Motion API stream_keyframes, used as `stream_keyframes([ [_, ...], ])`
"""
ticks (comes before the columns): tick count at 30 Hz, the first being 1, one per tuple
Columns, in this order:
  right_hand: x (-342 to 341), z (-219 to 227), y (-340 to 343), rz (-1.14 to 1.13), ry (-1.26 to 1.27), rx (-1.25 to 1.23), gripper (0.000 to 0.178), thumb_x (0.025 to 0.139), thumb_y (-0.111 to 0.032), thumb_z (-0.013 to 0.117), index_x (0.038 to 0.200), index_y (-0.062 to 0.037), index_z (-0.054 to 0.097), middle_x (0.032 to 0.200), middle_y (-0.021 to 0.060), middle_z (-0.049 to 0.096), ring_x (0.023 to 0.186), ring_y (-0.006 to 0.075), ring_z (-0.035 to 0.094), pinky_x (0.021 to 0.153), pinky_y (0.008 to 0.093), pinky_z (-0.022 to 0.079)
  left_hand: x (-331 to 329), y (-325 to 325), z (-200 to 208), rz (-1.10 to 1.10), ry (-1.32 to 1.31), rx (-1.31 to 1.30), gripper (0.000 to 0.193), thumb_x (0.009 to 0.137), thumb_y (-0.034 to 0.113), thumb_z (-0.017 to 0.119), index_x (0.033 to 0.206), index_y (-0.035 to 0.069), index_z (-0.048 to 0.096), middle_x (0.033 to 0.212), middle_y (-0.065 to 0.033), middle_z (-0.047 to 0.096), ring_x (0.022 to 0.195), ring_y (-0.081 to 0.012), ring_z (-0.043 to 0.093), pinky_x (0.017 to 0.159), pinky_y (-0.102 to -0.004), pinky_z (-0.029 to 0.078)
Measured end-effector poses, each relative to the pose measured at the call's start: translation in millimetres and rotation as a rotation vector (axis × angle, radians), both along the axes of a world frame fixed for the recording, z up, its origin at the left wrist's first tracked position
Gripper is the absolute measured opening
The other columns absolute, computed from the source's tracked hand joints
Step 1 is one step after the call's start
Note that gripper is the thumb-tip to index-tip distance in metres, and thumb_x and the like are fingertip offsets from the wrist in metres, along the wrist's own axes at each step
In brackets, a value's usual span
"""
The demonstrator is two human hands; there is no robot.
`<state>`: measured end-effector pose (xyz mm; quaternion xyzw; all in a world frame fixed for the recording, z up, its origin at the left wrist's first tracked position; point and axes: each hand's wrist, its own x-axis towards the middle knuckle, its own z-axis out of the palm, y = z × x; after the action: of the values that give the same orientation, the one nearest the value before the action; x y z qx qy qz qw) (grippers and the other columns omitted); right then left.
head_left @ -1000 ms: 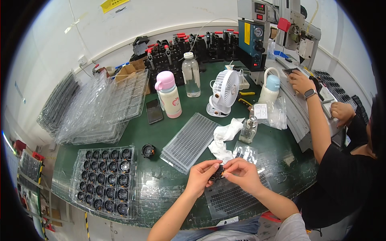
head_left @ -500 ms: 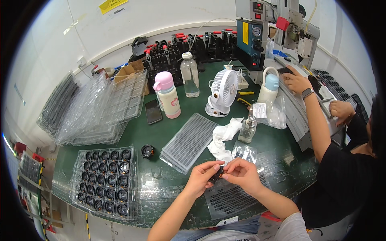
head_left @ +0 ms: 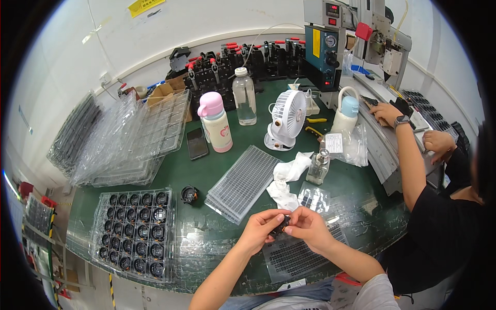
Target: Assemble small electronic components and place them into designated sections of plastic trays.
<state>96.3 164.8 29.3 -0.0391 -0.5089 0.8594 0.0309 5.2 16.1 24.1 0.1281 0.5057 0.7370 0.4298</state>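
Note:
Between my hands, above the front of the table, is a small black round component [head_left: 279, 227] with an orange bit at its side; fingers cover much of it. My left hand [head_left: 260, 231] grips it from the left, fingers wrapped round it. The fingertips of my right hand [head_left: 309, 230] pinch at its right side. Below my hands lies a clear sheet with rows of small dark pieces [head_left: 297, 261]. A similar black component [head_left: 189, 195] stands alone on the table to the left. Farther left, a clear plastic tray [head_left: 172, 235] holds several such components in rows.
Another sheet stack [head_left: 243, 181], a white cloth [head_left: 283, 188] and a glass bottle [head_left: 319, 168] lie ahead of my hands. Behind stand a white fan [head_left: 287, 119], a pink-lidded flask [head_left: 217, 126] and a phone [head_left: 197, 143]. At right, a co-worker's arms [head_left: 411, 160] reach over a machine.
My hands stay together around the component, having shifted only slightly downward. The co-worker's far hand has moved a little down and to the right over the machine.

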Motion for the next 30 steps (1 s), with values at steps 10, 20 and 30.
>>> stream_keyframes([
  [10, 1, 5, 0, 0.02, -0.007, 0.056, 0.024, 0.079, 0.001, 0.069, 0.084, -0.0071, 0.048, 0.086, -0.0013, 0.052, 0.082, 0.0056, 0.053, 0.074, 0.0209, 0.047, 3, 0, -9, -0.113, -0.287, 0.153, 0.034, 0.095, 0.018, 0.051, 0.122, -0.002, 0.052, 0.08, -0.003, 0.058, 0.046, 0.0005, 0.035, 0.036, -0.0118, 0.026],
  [20, 2, 2, 0, 0.011, 0.001, 0.074, 0.025, 0.079, 0.004, 0.067, 0.082, -0.0086, 0.045, 0.103, 0.0061, 0.059, 0.074, 0.0049, 0.051, 0.063, 0.0192, 0.043, 6, 0, -5, -0.114, -0.315, 0.173, 0.032, 0.093, 0.017, 0.055, 0.119, -0.002, 0.056, 0.073, -0.0001, 0.055, 0.05, -0.0009, 0.037, 0.038, -0.0133, 0.026],
  [30, -1, -3, 4, 0.064, -0.022, 0.038, 0.026, 0.078, 0.005, 0.066, 0.087, -0.0097, 0.046, 0.088, -0.0001, 0.053, 0.08, 0.0058, 0.05, 0.072, 0.0206, 0.043, 2, 1, -8, -0.054, -0.14, 0.076, 0.026, 0.093, 0.017, 0.055, 0.113, 0.0, 0.06, 0.081, -0.0032, 0.06, 0.05, -0.0012, 0.041, 0.039, -0.0131, 0.027],
])
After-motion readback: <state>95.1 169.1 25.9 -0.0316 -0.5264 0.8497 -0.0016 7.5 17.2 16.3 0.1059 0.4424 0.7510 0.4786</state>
